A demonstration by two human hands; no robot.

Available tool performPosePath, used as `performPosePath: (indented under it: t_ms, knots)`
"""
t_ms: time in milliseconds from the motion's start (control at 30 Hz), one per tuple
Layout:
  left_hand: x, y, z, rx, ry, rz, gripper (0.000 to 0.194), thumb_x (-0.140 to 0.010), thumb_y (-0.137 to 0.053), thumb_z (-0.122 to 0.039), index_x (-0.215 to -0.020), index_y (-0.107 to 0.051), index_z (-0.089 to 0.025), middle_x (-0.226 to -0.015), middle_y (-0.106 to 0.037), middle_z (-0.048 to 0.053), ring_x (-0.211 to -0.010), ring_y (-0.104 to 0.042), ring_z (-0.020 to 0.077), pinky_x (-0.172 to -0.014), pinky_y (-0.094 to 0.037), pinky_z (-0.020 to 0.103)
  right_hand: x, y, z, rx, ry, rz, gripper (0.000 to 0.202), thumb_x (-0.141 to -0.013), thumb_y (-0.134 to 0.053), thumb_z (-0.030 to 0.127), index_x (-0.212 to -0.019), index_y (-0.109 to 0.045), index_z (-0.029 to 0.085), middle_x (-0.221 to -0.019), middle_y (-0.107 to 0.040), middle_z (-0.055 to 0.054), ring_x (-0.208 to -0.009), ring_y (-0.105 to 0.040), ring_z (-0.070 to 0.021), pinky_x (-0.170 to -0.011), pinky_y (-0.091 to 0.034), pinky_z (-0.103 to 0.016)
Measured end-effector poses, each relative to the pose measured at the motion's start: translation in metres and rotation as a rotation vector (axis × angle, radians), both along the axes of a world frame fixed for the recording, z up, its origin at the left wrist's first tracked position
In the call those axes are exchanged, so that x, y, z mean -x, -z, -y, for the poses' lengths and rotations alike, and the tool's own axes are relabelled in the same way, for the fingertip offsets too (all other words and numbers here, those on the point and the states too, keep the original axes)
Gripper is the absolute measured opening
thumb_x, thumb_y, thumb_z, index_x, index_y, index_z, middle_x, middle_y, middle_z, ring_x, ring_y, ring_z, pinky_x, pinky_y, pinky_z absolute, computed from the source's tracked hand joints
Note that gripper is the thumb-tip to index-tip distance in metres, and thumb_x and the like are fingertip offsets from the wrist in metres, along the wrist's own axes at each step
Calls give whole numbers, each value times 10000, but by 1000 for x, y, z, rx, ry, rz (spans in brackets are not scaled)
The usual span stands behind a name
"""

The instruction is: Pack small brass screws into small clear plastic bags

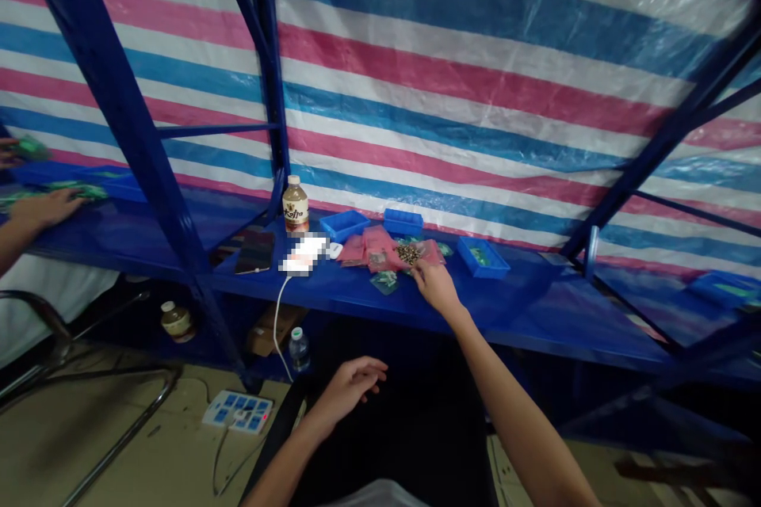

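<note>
On the blue shelf, my right hand (437,285) reaches to a small heap of brass-coloured parts (407,253) lying on pink bags (377,248). Its fingertips touch the near edge of the heap, bent together; whether they pinch a part is too small to see. My left hand (355,384) hangs above my lap, below the shelf edge, fingers loosely curled and apart, with nothing in it. A clear bag with green pieces (384,281) lies at the shelf's front edge, just left of my right hand. More green pieces lie behind the heap.
Blue trays (483,257) stand along the back of the shelf (535,309). A bottle (296,206), a dark phone (254,252) and a cabled, blurred-out device are at left. Another person's hands work at far left. Below are a water bottle (300,348) and a power strip (239,412).
</note>
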State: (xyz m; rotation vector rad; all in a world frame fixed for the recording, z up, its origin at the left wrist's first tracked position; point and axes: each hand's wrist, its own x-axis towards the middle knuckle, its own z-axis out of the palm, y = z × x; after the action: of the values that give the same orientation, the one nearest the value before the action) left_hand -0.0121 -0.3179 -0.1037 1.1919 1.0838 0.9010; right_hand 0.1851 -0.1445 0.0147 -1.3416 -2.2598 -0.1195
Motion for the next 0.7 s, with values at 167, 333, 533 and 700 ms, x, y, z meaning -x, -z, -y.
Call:
performPosePath:
  t_ms: [167, 333, 533, 700]
  knots:
    - [-2, -4, 6, 23, 61, -26, 365, -819, -544, -421, -1079, -647, -186, -1050, -680, 96, -864, -626, 188, -646, -419, 256, -27, -5, -3, -42, 125, -686, 363, -914, -419, 442, -977, -626, 150, -911, -707, -111, -847, -659, -224, -764, -479, -304]
    - [-3, -2, 7, 36, 49, -11, 390, -834, -541, -463, -1089, -627, -181, -1055, -671, 100, -868, -627, 183, -640, -421, 247, -46, 10, 35, -26, 212, -1049, 410, -855, -503, 527, -985, -595, 149, -884, -672, -101, -800, -621, -221, -727, -475, -313]
    - [-17, -10, 15, -43, 122, 86, 490, -817, -598, -493, -1176, -567, -162, -1050, -644, 114, -781, -636, 162, -525, -397, 211, -28, 95, 159, 574, 63, -1246, 321, -841, -555, 535, -874, -571, 216, -679, -544, -4, -607, -509, -155, -583, -449, -285]
    - [-30, -3, 20, -54, 74, -61, 427, -779, -641, -508, -931, -635, -109, -693, -619, 32, -505, -519, 90, -413, -324, 192, -14, 131, 209, 897, -24, -1362, 352, -838, -564, 554, -881, -543, 205, -692, -575, 1, -609, -562, -147, -607, -488, -302]
